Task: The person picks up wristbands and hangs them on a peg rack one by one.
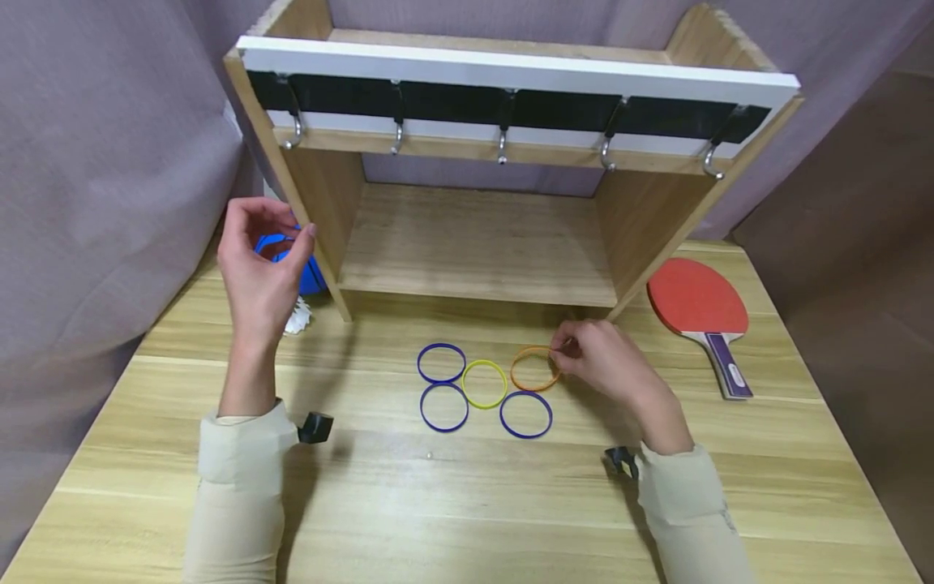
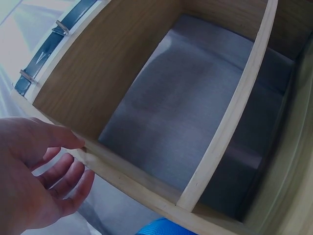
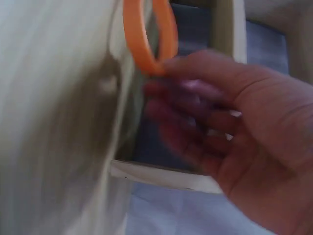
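My right hand (image 1: 609, 361) pinches the right side of an orange ring (image 1: 513, 375) between thumb and fingers. The right wrist view shows this orange ring (image 3: 139, 46) at the thumb tip, while the other fingers are blurred. Beside it on the table lie a yellow ring (image 1: 485, 407), two dark blue rings (image 1: 442, 382) at the left and another dark blue ring (image 1: 527, 436) just in front. At the left side panel of a wooden rack (image 2: 132, 193), my left hand (image 1: 264, 264) holds the panel's front edge, thumb on the edge and fingers bent along the outer side.
Several metal hooks (image 1: 503, 146) line the rack's white and black front rail. A red table tennis paddle (image 1: 698, 300) lies right of the rack. Left of it are a blue object (image 1: 312, 278), partly hidden by the hand, and a white shuttlecock-like piece (image 1: 297, 316).
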`<state>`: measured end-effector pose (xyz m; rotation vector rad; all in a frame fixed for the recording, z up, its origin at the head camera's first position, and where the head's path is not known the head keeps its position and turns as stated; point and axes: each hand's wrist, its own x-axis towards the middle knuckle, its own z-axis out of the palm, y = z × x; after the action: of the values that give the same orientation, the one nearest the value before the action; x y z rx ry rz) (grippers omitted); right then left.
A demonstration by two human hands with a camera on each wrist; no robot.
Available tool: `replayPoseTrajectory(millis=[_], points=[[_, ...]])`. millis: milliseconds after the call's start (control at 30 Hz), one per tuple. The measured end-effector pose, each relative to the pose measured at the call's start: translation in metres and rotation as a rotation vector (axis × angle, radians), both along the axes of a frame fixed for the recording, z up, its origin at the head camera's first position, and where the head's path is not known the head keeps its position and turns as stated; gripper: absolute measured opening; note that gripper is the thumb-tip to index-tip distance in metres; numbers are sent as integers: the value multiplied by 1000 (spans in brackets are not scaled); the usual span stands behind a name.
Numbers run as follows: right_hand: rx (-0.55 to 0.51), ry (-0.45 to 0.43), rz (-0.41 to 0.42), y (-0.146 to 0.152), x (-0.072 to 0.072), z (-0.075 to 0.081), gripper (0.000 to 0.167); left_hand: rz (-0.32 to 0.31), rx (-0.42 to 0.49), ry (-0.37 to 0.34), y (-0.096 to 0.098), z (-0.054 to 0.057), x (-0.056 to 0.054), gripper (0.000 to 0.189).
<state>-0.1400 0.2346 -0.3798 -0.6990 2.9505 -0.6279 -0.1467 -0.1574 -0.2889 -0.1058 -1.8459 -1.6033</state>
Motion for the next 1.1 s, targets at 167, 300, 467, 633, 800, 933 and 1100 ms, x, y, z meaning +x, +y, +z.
replayPoseTrajectory(millis=[167, 300, 467, 633, 800, 933, 1100], points=[[-150, 0, 76, -4, 4, 15, 12, 4, 4, 7, -2, 0, 1, 29], [-147, -79, 108, -4, 5, 21, 17, 10, 3, 5, -4, 0, 2, 29], [-93, -102, 128, -2, 7, 21, 19, 11, 7, 0, -5, 0, 3, 30], [-106, -92, 125, -1, 12, 25, 18, 3, 9, 0, -4, -1, 4, 30], [-212, -63, 122, -15, 16, 36, 19, 5, 9, -4, -2, 1, 3, 30], [-397, -80, 142, -45, 14, 44, 17, 6, 17, -8, 0, 2, 1, 29], [-792, -262, 169, -108, 12, 65, 21, 0, 42, -7, 0, 0, 0, 29]])
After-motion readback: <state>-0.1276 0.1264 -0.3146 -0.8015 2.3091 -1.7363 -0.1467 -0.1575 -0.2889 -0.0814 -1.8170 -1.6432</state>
